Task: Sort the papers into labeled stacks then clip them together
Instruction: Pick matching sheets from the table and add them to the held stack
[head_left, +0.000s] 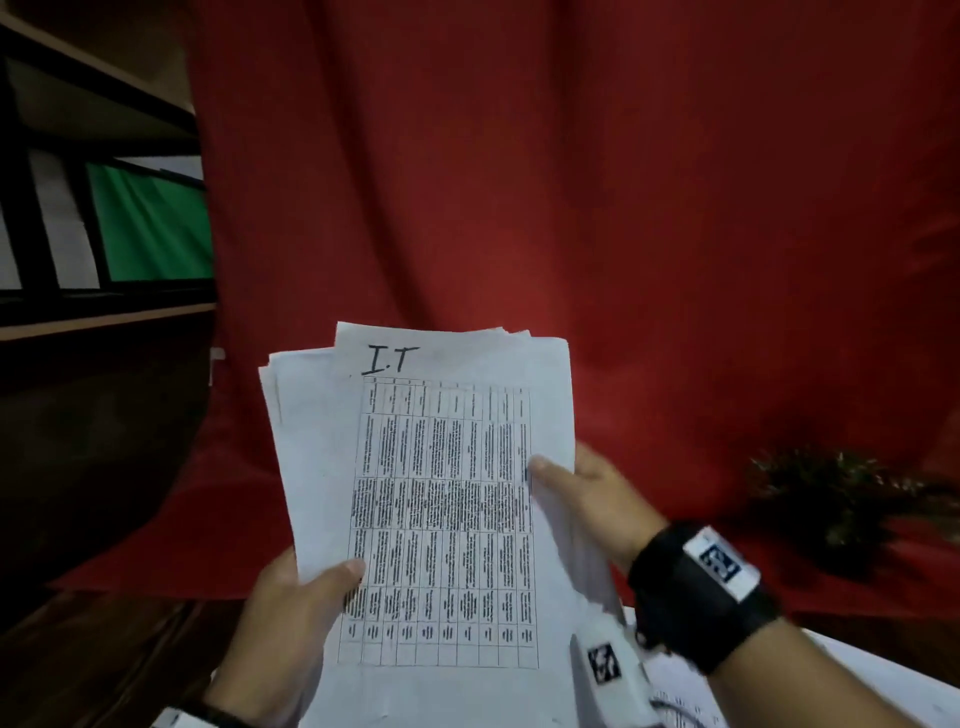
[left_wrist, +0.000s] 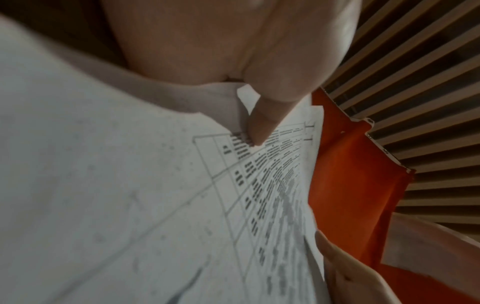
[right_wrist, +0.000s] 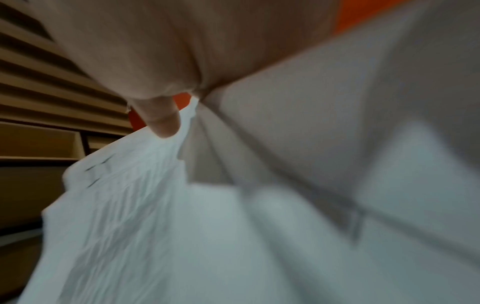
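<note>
**Reading the "I.T" label before the sheet goes to its stack**

While both hands are holding a loose sheaf of printed sheets (head_left: 431, 499) up in the air, the person is looking down at the top page, a gridded table with "I.T" (head_left: 390, 358) handwritten above it. Nearest, the left hand (head_left: 291, 613) is pinching the sheaf's lower left edge, thumb lying across the printed face and fingers hidden behind. Slightly farther, the right hand (head_left: 592, 493) is pinching the right edge the same way, thumb on top. Both wrists are wearing black straps with marker tags (head_left: 719, 561). At the lower right corner more white paper (head_left: 883, 691) is lying on a surface. Beyond, a red cloth (head_left: 571, 182) is hanging as a backdrop, a dark plant (head_left: 841, 493) is sitting to the right, and wooden shelving (head_left: 78, 208) is standing far left.

Judging from this, sorting is under way and clipping has not begun; no clip is showing anywhere. The next move probably calls for peeling off only the top sheet, since the edges are uneven and pages could drag along.

Only the head view is giving the label clearly and both grips together. From the left wrist the thumb (left_wrist: 259, 123) is showing pressed onto the table rows, plus a slatted ceiling. The right wrist picture is blurred, showing little beyond the thumb (right_wrist: 163, 121) on the paper's edge.
</note>
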